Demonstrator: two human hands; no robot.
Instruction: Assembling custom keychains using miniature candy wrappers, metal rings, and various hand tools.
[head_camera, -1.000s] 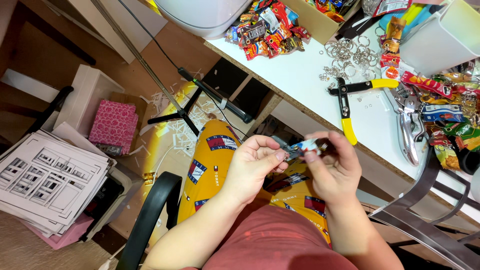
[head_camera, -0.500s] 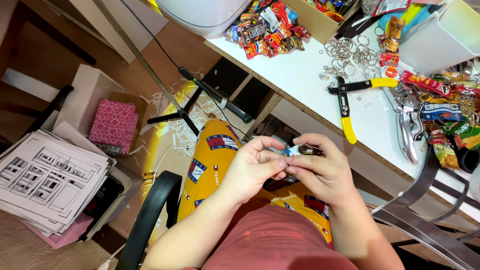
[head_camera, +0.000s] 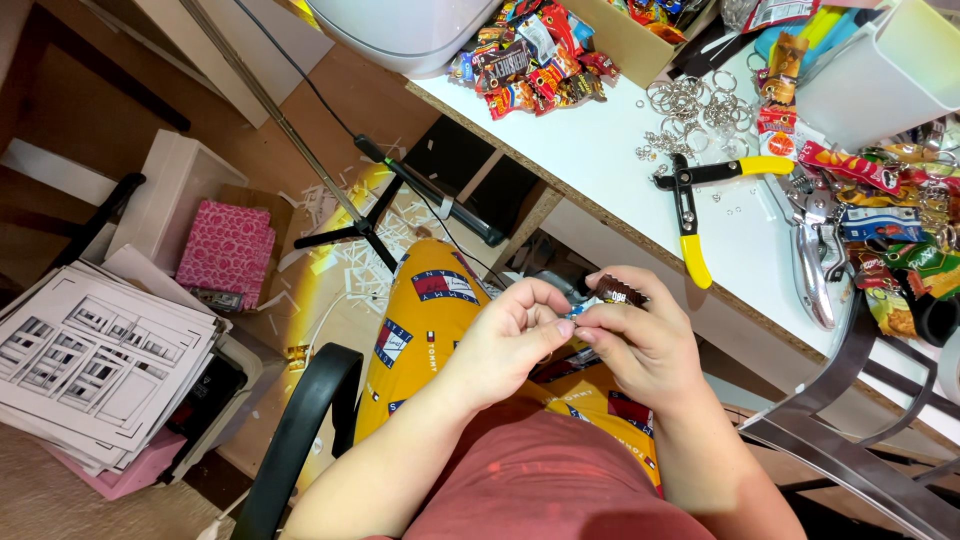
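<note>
My left hand (head_camera: 510, 340) and my right hand (head_camera: 645, 345) meet over my lap, fingertips pinched together on a tiny snack-packet charm (head_camera: 618, 293) with a dark wrapper. The right thumb and fingers grip the charm; the left fingertips touch a small part beside it, mostly hidden by the fingers. Both hands hover just below the front edge of the white table (head_camera: 600, 170).
On the table lie yellow-handled pliers (head_camera: 690, 215), silver pliers (head_camera: 815, 260), a heap of metal key rings (head_camera: 690, 105), and several miniature snack charms (head_camera: 535, 65). A white container (head_camera: 880, 75) stands at the back right. A tripod (head_camera: 360, 215), paper stacks (head_camera: 100, 360) and a pink box (head_camera: 228, 255) sit on the floor.
My hands have closed in on each other and dropped slightly. The right hand has turned, so the dark charm now shows above its fingers.
</note>
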